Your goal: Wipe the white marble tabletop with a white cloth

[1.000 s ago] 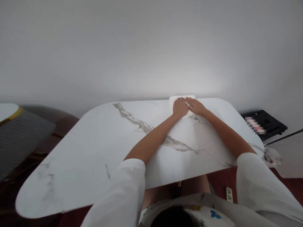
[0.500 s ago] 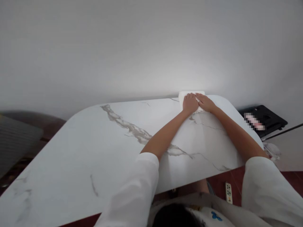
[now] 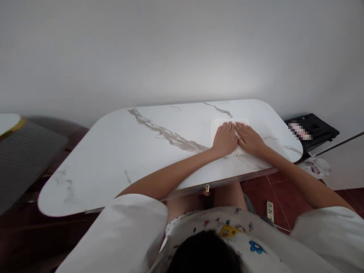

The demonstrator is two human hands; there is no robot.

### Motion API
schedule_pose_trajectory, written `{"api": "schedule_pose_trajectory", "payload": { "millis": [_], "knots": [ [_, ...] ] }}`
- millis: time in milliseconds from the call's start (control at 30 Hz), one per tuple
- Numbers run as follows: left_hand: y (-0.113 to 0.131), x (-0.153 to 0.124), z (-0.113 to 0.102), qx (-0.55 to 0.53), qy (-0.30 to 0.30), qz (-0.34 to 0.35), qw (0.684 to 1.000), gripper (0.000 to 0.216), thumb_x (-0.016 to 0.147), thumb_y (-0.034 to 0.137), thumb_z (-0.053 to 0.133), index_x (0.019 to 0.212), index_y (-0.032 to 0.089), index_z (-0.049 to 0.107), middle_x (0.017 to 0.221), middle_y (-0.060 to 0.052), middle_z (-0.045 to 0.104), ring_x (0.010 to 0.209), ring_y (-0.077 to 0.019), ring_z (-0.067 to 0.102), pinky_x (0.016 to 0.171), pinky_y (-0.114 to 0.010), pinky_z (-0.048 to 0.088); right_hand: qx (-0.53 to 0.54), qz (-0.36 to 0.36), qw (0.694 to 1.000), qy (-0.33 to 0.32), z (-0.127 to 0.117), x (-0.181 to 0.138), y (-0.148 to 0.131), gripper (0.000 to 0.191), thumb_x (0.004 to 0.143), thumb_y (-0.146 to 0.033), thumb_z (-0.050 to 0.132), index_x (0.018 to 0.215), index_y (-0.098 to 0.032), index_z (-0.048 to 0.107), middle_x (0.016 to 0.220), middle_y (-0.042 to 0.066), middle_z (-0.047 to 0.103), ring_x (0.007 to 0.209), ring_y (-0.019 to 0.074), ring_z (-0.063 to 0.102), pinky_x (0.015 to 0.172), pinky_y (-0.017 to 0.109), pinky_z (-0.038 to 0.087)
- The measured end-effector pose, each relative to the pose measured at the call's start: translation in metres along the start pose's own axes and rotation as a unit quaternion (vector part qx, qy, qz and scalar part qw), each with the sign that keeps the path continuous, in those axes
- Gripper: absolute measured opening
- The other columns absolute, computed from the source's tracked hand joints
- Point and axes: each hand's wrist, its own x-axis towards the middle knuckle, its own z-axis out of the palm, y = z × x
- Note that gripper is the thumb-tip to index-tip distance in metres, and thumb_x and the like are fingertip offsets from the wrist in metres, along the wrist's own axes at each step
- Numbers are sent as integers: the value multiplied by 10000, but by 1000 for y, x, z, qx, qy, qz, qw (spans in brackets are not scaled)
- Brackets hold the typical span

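Observation:
A white cloth (image 3: 215,126), folded or thin like a wipe, lies flat on the white marble-patterned tabletop (image 3: 108,151), right of the middle. My left hand (image 3: 226,140) rests palm down on the cloth with its fingers stretched forward. Beside it my right hand (image 3: 250,139) also presses flat on the cloth, fingers extended and angled towards the left hand. The two hands touch or nearly touch at the thumbs. Much of the cloth is hidden under them, with its edges showing around the fingertips and below the palms.
A grey wall (image 3: 170,49) runs behind the table. At the right stand a black case (image 3: 321,129) and a whitish plastic bag (image 3: 318,167). A power strip (image 3: 270,211) lies on the red floor (image 3: 284,193). Another piece of furniture (image 3: 34,155) is at the left.
Both hands have drawn the cloth from the table's back edge nearer to my body. The view has shifted, so more of the table's front edge shows.

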Motion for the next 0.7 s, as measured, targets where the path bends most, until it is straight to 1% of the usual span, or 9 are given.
{"api": "schedule_pose_trajectory", "payload": {
  "millis": [100, 167, 267, 333, 433, 500, 600, 700],
  "knots": [
    [20, -31, -8, 15, -29, -1, 999, 523, 896, 234, 310, 1383, 42, 320, 1462, -166, 320, 1355, -305, 262, 1097, -432, 212, -11, -2, 1000, -3, -10, -33, -20, 604, 867, -266, 308, 1448, -117, 248, 1489, 99, 299, 1370, 247, 256, 1103, 464, 250],
    [35, -45, -10, 22, -42, 2, 999, 533, 897, 242, 326, 1381, 16, 319, 1463, -180, 311, 1357, -318, 254, 1100, -428, 204, -18, -3, 1000, -6, -17, -54, -27, 595, 868, -263, 313, 1440, -105, 267, 1484, 108, 307, 1368, 244, 261, 1102, 452, 259],
    [55, -56, -9, 21, -46, 23, 998, 543, 904, 258, 334, 1381, 0, 319, 1462, -186, 312, 1358, -325, 250, 1107, -420, 189, -28, 0, 1000, -3, -26, -81, -28, 587, 870, -263, 318, 1430, -92, 283, 1474, 125, 324, 1362, 241, 279, 1094, 448, 278],
    [67, -56, -5, 14, -38, 45, 998, 546, 903, 268, 342, 1380, 2, 327, 1458, -185, 321, 1356, -324, 255, 1107, -419, 187, -36, 8, 999, 1, -30, -95, -22, 592, 866, -260, 321, 1433, -98, 278, 1472, 126, 327, 1358, 240, 287, 1087, 455, 291],
    [77, -44, 2, 8, -25, 71, 997, 544, 898, 283, 354, 1368, 10, 354, 1447, -181, 344, 1343, -321, 284, 1096, -422, 206, -47, 23, 999, 5, -31, -104, -5, 596, 855, -253, 328, 1432, -111, 286, 1470, 116, 335, 1351, 238, 303, 1082, 455, 301],
    [79, -28, 8, 4, -14, 81, 997, 530, 895, 276, 355, 1357, 17, 375, 1434, -174, 370, 1329, -309, 309, 1087, -416, 223, -51, 36, 998, 7, -28, -99, 12, 594, 852, -257, 330, 1427, -111, 301, 1464, 118, 345, 1343, 245, 319, 1077, 462, 306],
    [73, 6, 17, -5, 12, 89, 996, 504, 893, 246, 348, 1342, 22, 397, 1406, -171, 413, 1309, -285, 341, 1073, -404, 245, -46, 48, 998, 14, -22, -76, 39, 591, 849, -261, 323, 1424, -126, 310, 1455, 111, 361, 1335, 249, 334, 1070, 480, 309],
    [57, 42, 24, -1, 35, 87, 996, 477, 896, 226, 331, 1315, 23, 429, 1361, -172, 460, 1267, -276, 389, 1051, -392, 276, -35, 45, 998, 15, -15, -38, 65, 585, 849, -262, 315, 1420, -137, 318, 1453, 98, 369, 1336, 239, 334, 1071, 474, 305]
  ]
}}
